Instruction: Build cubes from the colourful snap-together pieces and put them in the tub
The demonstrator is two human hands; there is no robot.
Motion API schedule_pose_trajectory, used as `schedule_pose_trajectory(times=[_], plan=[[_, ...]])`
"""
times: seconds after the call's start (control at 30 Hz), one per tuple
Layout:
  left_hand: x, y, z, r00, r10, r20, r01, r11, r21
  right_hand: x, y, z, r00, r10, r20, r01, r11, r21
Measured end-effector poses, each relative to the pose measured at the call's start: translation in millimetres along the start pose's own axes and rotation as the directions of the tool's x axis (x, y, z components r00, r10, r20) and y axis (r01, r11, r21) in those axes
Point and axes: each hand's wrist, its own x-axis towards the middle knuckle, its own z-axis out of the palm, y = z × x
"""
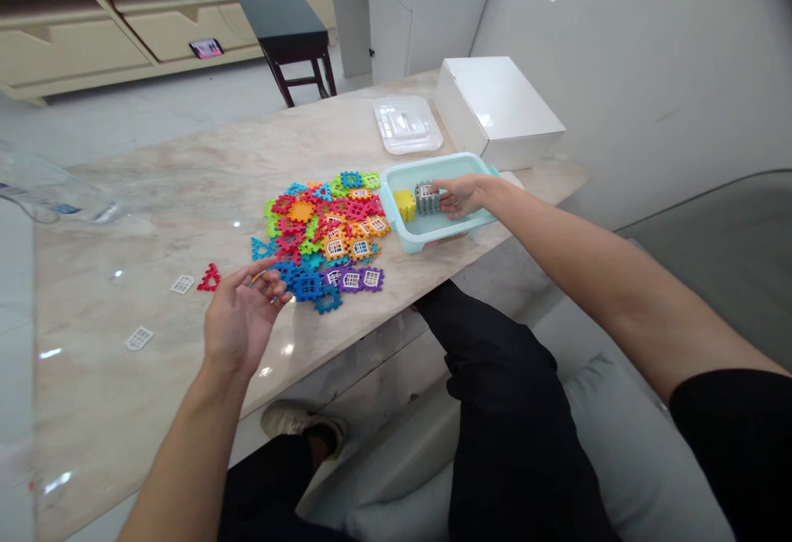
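My right hand (461, 195) reaches into a pale blue plastic bin (426, 238), its fingers closed on a stack of grey interlocking building tiles (426, 199), one with a white window insert. Beside that stack in the bin stands a group of yellow tiles (405, 205). Palm up over the table, my left hand (244, 311) is at the near left edge of a heap of colourful interlocking tiles (302, 211). Its fingers curl loosely, with a small yellow-orange edge showing between them; what this belongs to is hidden. Nearest to it are blue tiles (308, 286).
A red triangle tile (209, 278) and loose white window inserts (182, 284) lie on the marble table (161, 410). Behind the bin are a clear lid (407, 124) and a white box (504, 101). A plastic bottle (55, 191) lies at left. A dark stool (285, 18) stands beyond the table.
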Motion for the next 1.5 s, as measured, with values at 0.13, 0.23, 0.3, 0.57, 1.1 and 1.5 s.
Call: schedule_pose_trajectory(times=[0.13,0.23,0.3,0.57,1.1,1.5], plan=[[0,3,-7.6,0.999,0.008,-0.034,-0.008,1.0,0.011,2,1,6,0.999,-0.01,0.037,0.009,1.0,0.025],[0,3,-10.9,0.999,-0.002,-0.044,0.003,1.0,0.029,2,1,10,0.999,-0.024,0.036,0.021,0.996,0.083],[0,4,-11.5,0.998,-0.01,-0.054,0.012,0.999,0.046,2,1,9,0.998,-0.041,0.036,0.037,0.993,0.116],[-5,13,-17.1,0.992,-0.121,-0.028,0.118,0.988,-0.1,-7,0,7,0.984,-0.168,0.053,0.167,0.986,0.023],[-43,37,-61.1,0.985,-0.03,-0.17,-0.017,0.963,-0.269,-217,-31,102,0.59,-0.78,0.208,0.621,0.274,-0.734],[-45,37,-53.3,0.994,-0.028,-0.105,-0.007,0.948,-0.317,-96,18,243,0.691,-0.684,0.236,0.305,-0.021,-0.952]])
